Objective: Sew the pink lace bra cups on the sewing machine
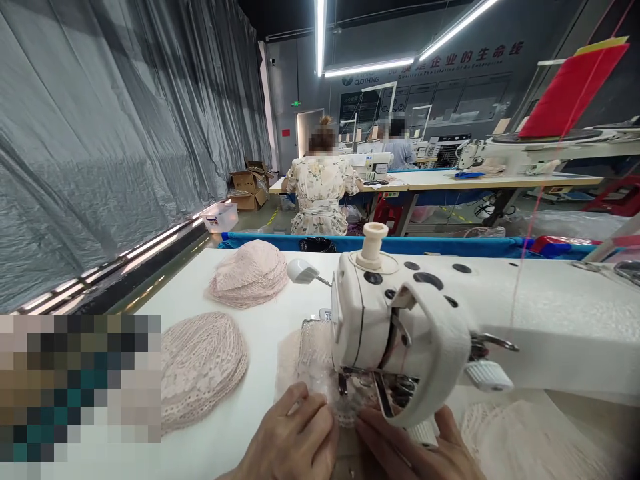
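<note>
A white sewing machine (430,313) fills the middle of the table. Under its head lies a pale pink lace piece (313,363). My left hand (293,440) rests on the near edge of that lace, fingers pressed down on it to the left of the needle area. My right hand (415,453) lies beside it, below the machine head, fingers flat on the lace. Whether the needle is down is hidden by the machine's face plate.
Two stacks of pink lace pieces lie left of the machine, one near (200,367) and one farther back (249,273). More lace (530,433) sits at the right. A blurred patch covers the lower left. Two people sit at tables beyond a blue rail (450,245).
</note>
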Action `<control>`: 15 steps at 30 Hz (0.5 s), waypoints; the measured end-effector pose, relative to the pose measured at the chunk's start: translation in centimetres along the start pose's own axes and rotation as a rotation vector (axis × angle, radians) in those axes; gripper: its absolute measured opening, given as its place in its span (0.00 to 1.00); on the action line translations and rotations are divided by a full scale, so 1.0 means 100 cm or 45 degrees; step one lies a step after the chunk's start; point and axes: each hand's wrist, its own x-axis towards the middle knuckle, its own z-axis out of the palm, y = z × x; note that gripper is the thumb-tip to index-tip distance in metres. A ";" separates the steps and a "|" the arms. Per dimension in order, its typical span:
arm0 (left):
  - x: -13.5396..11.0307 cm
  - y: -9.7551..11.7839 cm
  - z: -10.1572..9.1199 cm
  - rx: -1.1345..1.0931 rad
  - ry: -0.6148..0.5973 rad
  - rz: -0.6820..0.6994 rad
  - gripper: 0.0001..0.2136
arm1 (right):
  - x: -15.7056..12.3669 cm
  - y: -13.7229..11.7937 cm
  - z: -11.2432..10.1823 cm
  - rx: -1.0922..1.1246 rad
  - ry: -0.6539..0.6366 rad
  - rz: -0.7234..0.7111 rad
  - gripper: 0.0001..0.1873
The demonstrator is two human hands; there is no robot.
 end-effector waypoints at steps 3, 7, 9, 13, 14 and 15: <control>0.000 -0.001 0.002 0.018 0.033 0.013 0.11 | -0.009 -0.002 0.008 -0.029 -0.010 0.010 0.23; -0.002 -0.004 0.001 0.038 0.033 0.026 0.10 | -0.005 0.000 0.006 -0.068 -0.007 0.003 0.25; -0.003 -0.005 0.000 0.060 -0.016 0.021 0.10 | 0.002 0.003 0.002 -0.081 -0.019 -0.013 0.25; -0.008 -0.009 -0.002 0.050 -0.106 0.000 0.08 | 0.010 0.007 -0.003 -0.159 0.008 0.064 0.27; -0.008 -0.011 -0.002 0.031 -0.135 -0.007 0.08 | 0.011 0.007 -0.005 -0.162 0.000 0.084 0.28; -0.008 -0.013 -0.003 0.010 -0.163 -0.014 0.08 | 0.011 0.007 -0.006 -0.154 -0.027 0.102 0.28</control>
